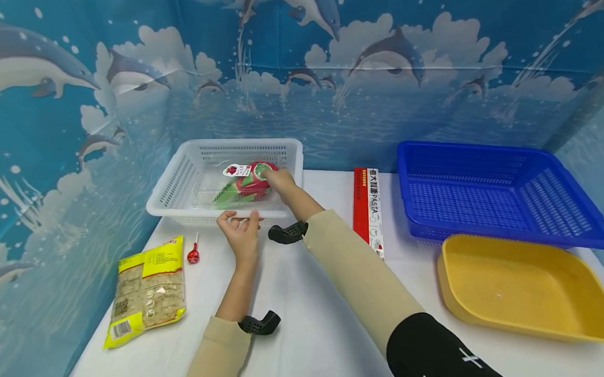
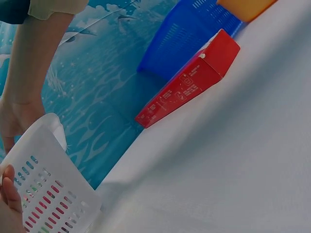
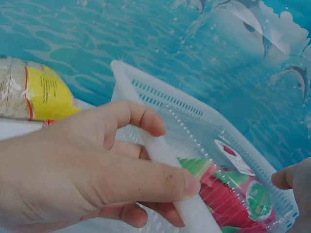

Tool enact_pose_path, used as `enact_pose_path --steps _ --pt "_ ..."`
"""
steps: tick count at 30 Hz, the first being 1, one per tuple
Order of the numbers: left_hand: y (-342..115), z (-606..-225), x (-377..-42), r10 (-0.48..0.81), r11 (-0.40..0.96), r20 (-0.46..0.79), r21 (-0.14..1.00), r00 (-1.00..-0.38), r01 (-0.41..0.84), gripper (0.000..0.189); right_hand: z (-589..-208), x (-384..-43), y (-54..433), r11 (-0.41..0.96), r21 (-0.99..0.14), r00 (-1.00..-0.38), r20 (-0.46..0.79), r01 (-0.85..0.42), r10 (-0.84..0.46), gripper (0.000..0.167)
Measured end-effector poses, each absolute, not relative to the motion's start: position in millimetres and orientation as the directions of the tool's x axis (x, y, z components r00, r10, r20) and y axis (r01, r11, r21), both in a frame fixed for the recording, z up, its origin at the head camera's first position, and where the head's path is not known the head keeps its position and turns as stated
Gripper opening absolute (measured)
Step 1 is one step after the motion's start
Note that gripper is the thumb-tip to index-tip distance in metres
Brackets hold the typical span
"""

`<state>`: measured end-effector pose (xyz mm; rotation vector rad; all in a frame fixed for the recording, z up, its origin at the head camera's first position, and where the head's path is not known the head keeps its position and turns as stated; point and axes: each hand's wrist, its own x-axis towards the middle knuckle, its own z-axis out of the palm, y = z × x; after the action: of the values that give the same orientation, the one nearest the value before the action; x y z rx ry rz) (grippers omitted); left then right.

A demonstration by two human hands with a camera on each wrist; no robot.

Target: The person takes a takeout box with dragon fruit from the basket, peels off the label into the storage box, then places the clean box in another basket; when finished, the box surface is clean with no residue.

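Tabletop (image 1: pixel 304 325) bears dragon fruit (image 1: pixel 253 186) (in basket (image 1: pixel 187 211)) beside hands (image 1: pixel 241 231) (image 1: pixel 281 185).

The bench (image 1: pixel 310 336) has a plain white top, where a soft grey shadow (image 2: pixel 194 131) lies. Behind the bench hangs a blue sheet (image 1: pixel 283 118), printed with jumping dolphins (image 1: pixel 318 8), pale clouds (image 1: pixel 376 36) and water. The same print continues at the left of the bench, and at its right, the sheet looks paler. Above the bench, a crease (image 1: pixel 460 68) crosses the sheet.

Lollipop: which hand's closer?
Left. The left hand is at the front of the white basket, right of the lollipop; the right hand is farther off, inside the basket at the dragon fruit pack.
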<state>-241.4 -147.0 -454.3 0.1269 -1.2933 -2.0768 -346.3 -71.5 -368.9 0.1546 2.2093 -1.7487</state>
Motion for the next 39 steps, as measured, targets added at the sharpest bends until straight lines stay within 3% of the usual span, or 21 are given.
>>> enact_pose_path --steps 13,23,28,31,39 --pt "-147.1 -453.0 -240.3 -0.579 -0.273 0.266 0.828 -0.771 0.490 0.043 -375.7 -342.8 -77.2 0.227 -0.926 -0.951 -0.310 0.301 -0.002 0.043" --pt "-148.4 -453.4 -239.8 -0.561 -0.264 0.276 0.834 -0.780 0.485 0.042 -375.9 -337.6 -75.0 0.146 -0.966 -0.972 -0.226 0.215 -0.067 0.073" --pt "-149.8 -453.4 -239.9 -0.560 -0.261 0.275 0.836 -0.781 0.482 0.042 -373.3 -338.6 -71.5 0.127 -0.979 -0.978 -0.177 0.162 -0.115 0.081" --pt "-150.3 -453.2 -239.6 -0.562 -0.258 0.276 0.837 -0.780 0.482 0.042 -371.6 -340.1 -69.0 0.142 -0.979 -0.973 -0.167 0.145 -0.158 0.075" --pt "-149.8 -455.2 -240.3 -0.557 -0.248 0.285 0.839 -0.780 0.483 0.042 -368.8 -342.3 -63.8 0.226 -0.967 -0.963 -0.165 0.116 -0.213 0.041"
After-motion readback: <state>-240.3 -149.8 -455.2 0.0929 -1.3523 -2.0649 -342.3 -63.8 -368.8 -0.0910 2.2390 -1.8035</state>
